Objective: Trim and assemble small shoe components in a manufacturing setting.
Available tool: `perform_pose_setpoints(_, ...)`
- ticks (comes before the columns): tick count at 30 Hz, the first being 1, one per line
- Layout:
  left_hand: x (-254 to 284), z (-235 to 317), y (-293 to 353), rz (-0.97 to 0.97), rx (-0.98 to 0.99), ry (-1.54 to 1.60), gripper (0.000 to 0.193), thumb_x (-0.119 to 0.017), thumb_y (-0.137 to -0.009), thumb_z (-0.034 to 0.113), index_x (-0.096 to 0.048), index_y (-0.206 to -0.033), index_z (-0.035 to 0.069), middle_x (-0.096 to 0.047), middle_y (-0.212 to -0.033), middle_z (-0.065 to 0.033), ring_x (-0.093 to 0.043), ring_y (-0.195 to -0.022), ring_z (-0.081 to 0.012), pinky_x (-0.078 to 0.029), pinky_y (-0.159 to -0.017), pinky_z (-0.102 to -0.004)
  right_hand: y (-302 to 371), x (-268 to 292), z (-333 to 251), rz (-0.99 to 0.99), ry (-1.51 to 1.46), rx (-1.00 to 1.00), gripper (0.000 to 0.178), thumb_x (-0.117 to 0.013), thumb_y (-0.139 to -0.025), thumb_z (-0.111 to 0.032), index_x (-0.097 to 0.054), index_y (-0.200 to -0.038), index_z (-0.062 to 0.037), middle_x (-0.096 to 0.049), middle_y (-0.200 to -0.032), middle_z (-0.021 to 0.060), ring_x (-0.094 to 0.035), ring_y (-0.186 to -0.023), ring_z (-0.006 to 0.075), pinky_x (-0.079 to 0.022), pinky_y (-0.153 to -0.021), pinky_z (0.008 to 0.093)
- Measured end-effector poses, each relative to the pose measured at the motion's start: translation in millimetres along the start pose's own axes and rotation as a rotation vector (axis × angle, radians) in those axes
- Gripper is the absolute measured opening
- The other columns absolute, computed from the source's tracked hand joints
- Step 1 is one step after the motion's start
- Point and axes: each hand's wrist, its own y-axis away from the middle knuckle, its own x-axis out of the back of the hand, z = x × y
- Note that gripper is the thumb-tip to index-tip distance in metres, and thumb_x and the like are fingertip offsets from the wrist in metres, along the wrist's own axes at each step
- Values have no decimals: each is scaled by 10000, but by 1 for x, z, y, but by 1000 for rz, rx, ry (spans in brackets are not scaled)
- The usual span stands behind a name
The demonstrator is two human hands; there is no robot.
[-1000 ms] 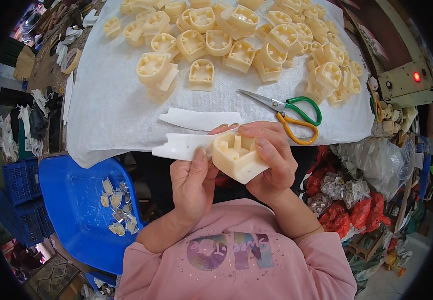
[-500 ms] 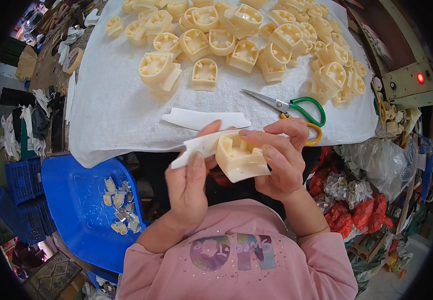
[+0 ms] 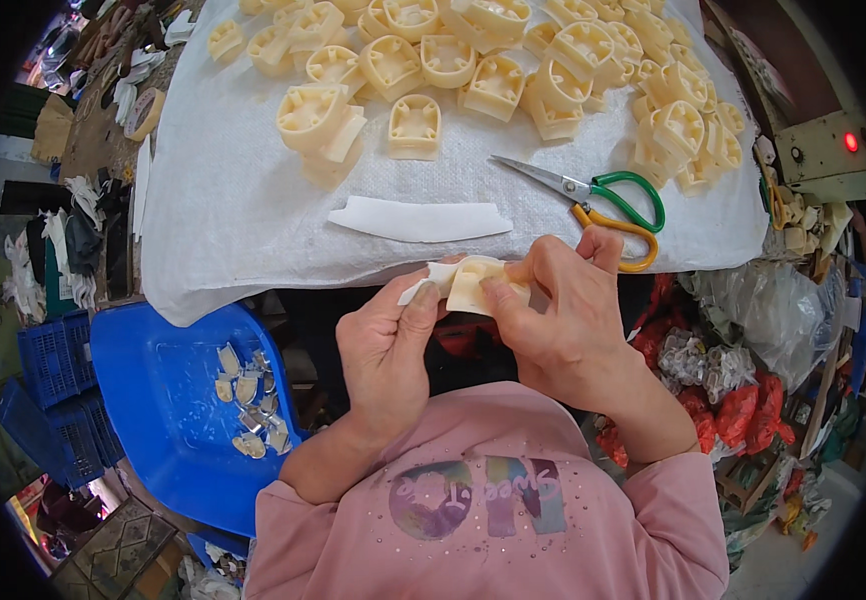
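Note:
A cream plastic heel-shaped piece (image 3: 474, 287) is held between both hands, just off the table's near edge. My left hand (image 3: 389, 338) pinches a white strip (image 3: 440, 273) against the piece's left side. With thumb and bent fingers, my right hand (image 3: 563, 310) grips the right side of the piece. Part of the strip is hidden behind the piece and fingers. Beyond the hands a second white curved strip (image 3: 421, 219) lies flat on the white cloth (image 3: 243, 240). To its right rest scissors (image 3: 608, 205) with one green and one yellow handle, blades apart.
Many similar cream pieces (image 3: 416, 127) are heaped across the table's far side. A blue plastic chair (image 3: 158, 410) at left holds several small parts (image 3: 246, 388). At right are red plastic bags (image 3: 753, 410) and a box with a lit red lamp (image 3: 850, 142).
The piece has turned in my hands and the white strip now bends close against it. My right fingers have closed more tightly around the piece.

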Motion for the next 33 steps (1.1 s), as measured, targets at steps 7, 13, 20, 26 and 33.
perform_pose_setpoints(7,1,-6,1,-77,-13,-209,319,-460,-968,132,-547,-1158,-110,-614,-1108,-185,-600,-1014,-216,-495,-905,-335,3,2,2,-79,16,-32,335,-657,-641,-77,-553,-950,-155,-412,-714,69,-452,-695,237,-272,-688,415)
perform_pose_setpoints(13,-1,-7,0,-80,21,-122,314,-465,-973,145,-566,-1169,-78,-677,-935,-118,-584,-868,-76,-484,-782,-228,4,0,0,-142,25,-55,316,-650,-662,-78,-541,-954,-131,-423,-708,91,-472,-663,246,-282,-691,406)
perform_pose_setpoints(20,-8,10,3,-184,2,-739,355,-456,-962,139,-514,-1220,-97,-623,-1093,-171,-620,-969,-217,-503,-835,-290,10,-11,0,-57,47,-15,205,-596,-724,-94,-521,-913,-123,-413,-696,79,-478,-644,223,-284,-668,403)
perform_pose_setpoints(26,13,0,-5,-345,-167,-479,525,-363,-981,327,-436,-1298,-86,-520,-1252,-188,-545,-1116,-260,-451,-911,-352,16,-20,13,79,-23,10,293,-625,-683,-68,-554,-954,-152,-432,-739,45,-471,-681,202,-278,-684,413)
perform_pose_setpoints(33,26,-24,-22,-634,481,331,813,-551,-845,488,-249,-1401,-22,-466,-1261,-148,-483,-1118,-214,-392,-923,-346,16,-18,13,147,-212,21,356,-687,-597,-37,-605,-916,-172,-507,-840,15,-472,-792,207,-268,-745,422)
